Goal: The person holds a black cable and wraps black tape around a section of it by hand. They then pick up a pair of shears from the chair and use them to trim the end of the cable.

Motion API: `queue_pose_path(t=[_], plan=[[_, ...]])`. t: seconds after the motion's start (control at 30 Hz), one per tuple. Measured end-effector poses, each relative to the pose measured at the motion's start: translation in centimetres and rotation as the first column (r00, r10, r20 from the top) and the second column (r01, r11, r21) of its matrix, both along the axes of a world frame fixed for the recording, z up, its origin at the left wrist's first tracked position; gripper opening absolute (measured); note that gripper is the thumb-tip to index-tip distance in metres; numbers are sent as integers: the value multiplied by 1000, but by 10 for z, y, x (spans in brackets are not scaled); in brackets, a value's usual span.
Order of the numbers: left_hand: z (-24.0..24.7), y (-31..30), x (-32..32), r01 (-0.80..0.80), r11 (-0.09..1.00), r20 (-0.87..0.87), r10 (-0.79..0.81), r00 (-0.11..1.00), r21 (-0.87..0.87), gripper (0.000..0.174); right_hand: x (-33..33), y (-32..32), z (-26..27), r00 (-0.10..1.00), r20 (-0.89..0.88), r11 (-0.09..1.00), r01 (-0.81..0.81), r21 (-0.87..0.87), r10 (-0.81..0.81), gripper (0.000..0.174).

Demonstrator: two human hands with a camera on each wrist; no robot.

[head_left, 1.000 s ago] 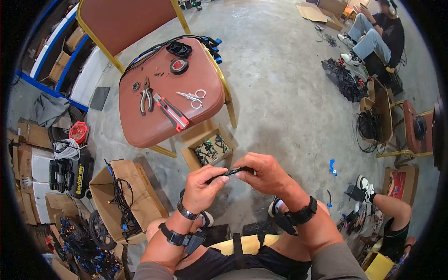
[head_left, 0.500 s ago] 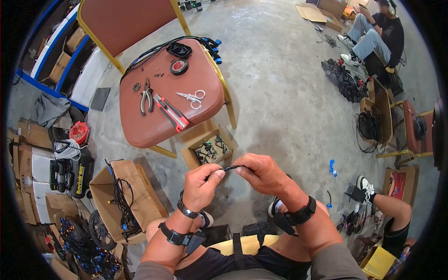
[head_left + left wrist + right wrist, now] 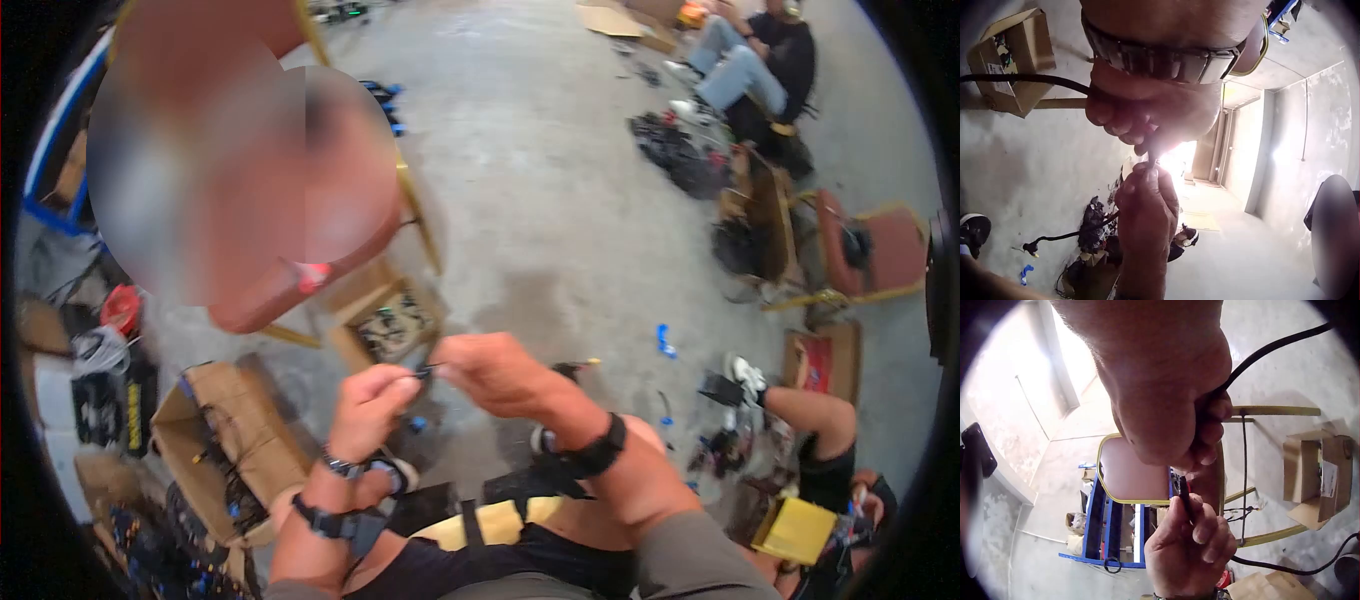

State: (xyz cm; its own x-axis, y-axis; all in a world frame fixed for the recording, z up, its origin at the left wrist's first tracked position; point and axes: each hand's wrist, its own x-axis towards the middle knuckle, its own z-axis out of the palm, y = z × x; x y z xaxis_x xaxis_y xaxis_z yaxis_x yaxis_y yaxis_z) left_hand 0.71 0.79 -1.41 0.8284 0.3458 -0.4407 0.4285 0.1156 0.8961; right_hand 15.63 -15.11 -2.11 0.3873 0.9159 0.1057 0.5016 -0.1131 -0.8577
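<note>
Your L hand point(image 3: 366, 408) & R hand point(image 3: 495, 373): pinching thin, blk, flexible cable point(image 3: 1184, 492); risk: uneven pull, fingertips slip.

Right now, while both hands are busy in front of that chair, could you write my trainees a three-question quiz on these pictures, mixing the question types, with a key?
1. What do the left hand and the right hand hold between them?
2. True or false: the metal-link band is worn on the right wrist.
3. What colour is the upholstery of the gold-framed chair toward the right side of the head view?
A) green
B) reddish-brown
C) white

Key:
1. A black cable.
2. False: the metal-link band is on the left.
3. B.
</note>
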Motion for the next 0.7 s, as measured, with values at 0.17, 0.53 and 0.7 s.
queue_pose_path(t=[0.17, 0.53, 0.7], plan=[[-4, -5, 1, 76, 996, 34, -74, 997, -42, 25, -7, 0, -10, 999, -6, 999, 40, -3, -40, 12], [-5, -11, 4, 148, 985, 4, -149, 989, 93, 17, -9, 1, -18, 995, 90, 996, 37, -75, -31, 12], [-15, -7, 4, 270, 914, -19, -278, 960, 303, 14, -17, 2, -21, 991, 136, 973, 31, -229, 0, 13]])
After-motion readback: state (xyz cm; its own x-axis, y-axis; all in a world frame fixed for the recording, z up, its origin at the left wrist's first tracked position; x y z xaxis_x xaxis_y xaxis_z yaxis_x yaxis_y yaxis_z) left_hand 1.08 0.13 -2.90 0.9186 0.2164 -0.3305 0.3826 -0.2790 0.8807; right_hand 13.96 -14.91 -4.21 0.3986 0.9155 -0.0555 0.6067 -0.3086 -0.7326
